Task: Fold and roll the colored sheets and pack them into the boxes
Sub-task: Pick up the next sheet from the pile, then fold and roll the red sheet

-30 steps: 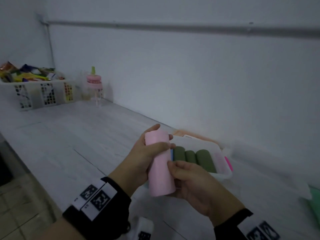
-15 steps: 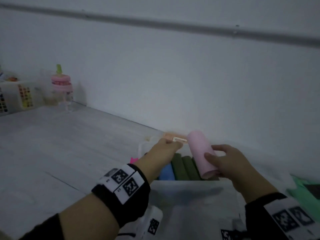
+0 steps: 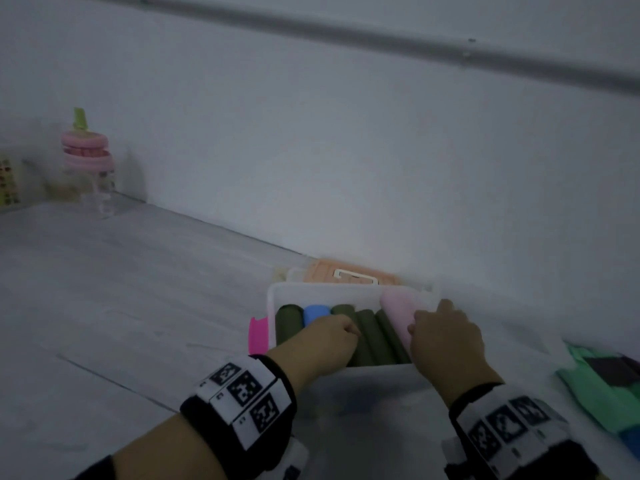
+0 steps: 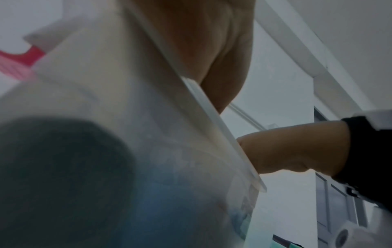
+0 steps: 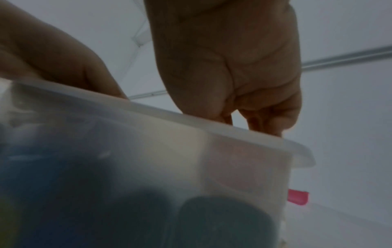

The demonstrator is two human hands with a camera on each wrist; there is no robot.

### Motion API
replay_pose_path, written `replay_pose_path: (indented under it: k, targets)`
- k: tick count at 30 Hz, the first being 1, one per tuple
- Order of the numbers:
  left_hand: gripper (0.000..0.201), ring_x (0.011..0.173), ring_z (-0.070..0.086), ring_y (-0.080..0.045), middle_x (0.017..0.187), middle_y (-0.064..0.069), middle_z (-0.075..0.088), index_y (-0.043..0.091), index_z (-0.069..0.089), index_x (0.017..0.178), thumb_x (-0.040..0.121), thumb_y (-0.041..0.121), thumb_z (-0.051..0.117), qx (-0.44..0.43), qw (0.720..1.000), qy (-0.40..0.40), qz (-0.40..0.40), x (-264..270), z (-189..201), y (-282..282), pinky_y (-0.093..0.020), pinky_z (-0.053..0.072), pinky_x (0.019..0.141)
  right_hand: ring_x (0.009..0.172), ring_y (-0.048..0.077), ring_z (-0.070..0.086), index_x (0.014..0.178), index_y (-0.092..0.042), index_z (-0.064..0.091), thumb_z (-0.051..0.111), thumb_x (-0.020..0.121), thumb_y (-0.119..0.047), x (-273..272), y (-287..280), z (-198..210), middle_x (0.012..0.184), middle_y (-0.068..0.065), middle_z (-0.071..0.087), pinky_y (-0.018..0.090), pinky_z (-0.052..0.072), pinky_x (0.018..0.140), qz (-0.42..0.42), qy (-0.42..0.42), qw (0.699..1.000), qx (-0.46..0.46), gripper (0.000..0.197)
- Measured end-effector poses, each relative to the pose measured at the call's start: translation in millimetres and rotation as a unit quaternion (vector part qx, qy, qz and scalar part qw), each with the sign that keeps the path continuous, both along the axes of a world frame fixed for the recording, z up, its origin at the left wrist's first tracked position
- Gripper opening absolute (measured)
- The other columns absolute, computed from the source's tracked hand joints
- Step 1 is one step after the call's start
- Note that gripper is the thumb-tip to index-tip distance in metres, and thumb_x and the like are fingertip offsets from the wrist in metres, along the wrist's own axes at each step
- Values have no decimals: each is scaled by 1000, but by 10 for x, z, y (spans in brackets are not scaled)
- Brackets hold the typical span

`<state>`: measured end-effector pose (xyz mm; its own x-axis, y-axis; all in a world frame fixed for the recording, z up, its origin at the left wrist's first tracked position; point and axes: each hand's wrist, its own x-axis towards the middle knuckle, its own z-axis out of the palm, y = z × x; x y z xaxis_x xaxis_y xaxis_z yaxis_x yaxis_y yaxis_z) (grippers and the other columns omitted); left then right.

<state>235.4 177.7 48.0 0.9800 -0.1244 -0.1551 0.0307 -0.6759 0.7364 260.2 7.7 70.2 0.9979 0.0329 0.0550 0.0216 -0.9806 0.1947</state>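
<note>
Pink roll [image 3: 398,315], a second ago up between both my hands, now lies at the right end of the box [image 3: 277,296] beside the green rolls [image 3: 372,336], my right hand [image 3: 446,336] curled on it, left hand [image 3: 329,336] curled on the greens—nearly packed.

Left hand [image 3: 323,336] fingers curled; right hand [image 3: 446,336] fingers bent down.
</note>
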Motion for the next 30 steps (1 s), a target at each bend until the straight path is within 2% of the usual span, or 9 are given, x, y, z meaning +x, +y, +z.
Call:
replay_pose_path:
  k: [2, 5, 8, 10, 13, 18, 25, 28, 30]
  targets:
    - [33, 117, 53, -18, 131, -1, 55, 13, 58, 126, 100, 19, 38, 2, 1000, -11, 8, 2, -3, 2, -20, 39, 89, 106, 22, 50, 113, -17, 58, 47, 91, -24, 15, 16, 29, 116, 4, 54, 29, 41, 85, -8, -19, 1000, -16, 26]
    - [30, 107, 54, -15, 125, 1, 56, 16, 58, 123, 100, 21, 38, -16, 1000, 3, 9, -9, -34, 0, -18, 40, 79, 99, 19, 60, 117, -17, 55, 46, 94, -20, 44, 20, 27, 110, 3, 61, 25, 43, 75, 5, -12, 1000, 20, 25]
    - [27, 99, 55, -13, 118, -1, 59, 17, 58, 118, 99, 25, 41, -22, 1000, 1, 11, 5, -75, -16, -17, 38, 74, 95, 19, 58, 113, -18, 58, 46, 96, -37, 40, 31, 48, 108, 3, 61, 27, 42, 74, 14, 26, 999, 15, 28]
    - [27, 97, 56, -14, 114, -1, 60, 16, 60, 116, 98, 27, 43, -12, 1000, -6, 10, 3, -84, -36, -17, 39, 73, 101, 22, 55, 116, -15, 56, 48, 94, -44, 60, 32, 13, 115, 7, 56, 30, 43, 79, 12, 42, 999, 18, 37]
    - [25, 92, 57, -13, 107, 1, 60, 16, 61, 111, 95, 29, 47, -3, 1000, -18, 5, -1, -96, -55, -18, 41, 71, 115, 26, 45, 126, -11, 49, 51, 93, -31, 129, 46, -39, 130, 12, 40, 33, 41, 92, 4, 60, 998, 33, 39]
    - [20, 71, 52, -5, 86, 6, 57, 15, 62, 102, 92, 29, 51, 1, 1000, -28, 7, -23, -92, -64, -15, 40, 57, 119, 28, 41, 136, -14, 39, 45, 93, -40, 147, -20, -10, 133, 11, 38, 37, 37, 96, 11, 76, 996, 38, 50]
    - [21, 80, 55, -11, 98, -1, 59, 12, 61, 101, 91, 28, 52, 30, 999, -33, 5, -45, -36, -94, -19, 43, 65, 105, 24, 40, 124, -12, 46, 43, 93, -49, -152, -142, -187, 116, 10, 35, 33, 40, 87, -26, -61, 979, 194, 48]
    - [21, 93, 54, -19, 108, -4, 53, 11, 57, 105, 93, 23, 45, 131, 985, -109, -6, -133, -9, -208, -31, 48, 83, 108, 23, 37, 131, -14, 42, 43, 94, -49, -268, -255, -215, 120, 9, 34, 33, 39, 90, -6, -85, 964, 250, 51]
    - [21, 97, 51, -19, 110, -2, 52, 14, 56, 106, 93, 22, 42, 202, 959, -200, 0, -201, 10, -340, -37, 46, 87, 117, 25, 35, 139, -16, 35, 46, 94, -47, -347, -345, -225, 129, 9, 32, 34, 36, 95, 14, -111, 951, 287, 56]
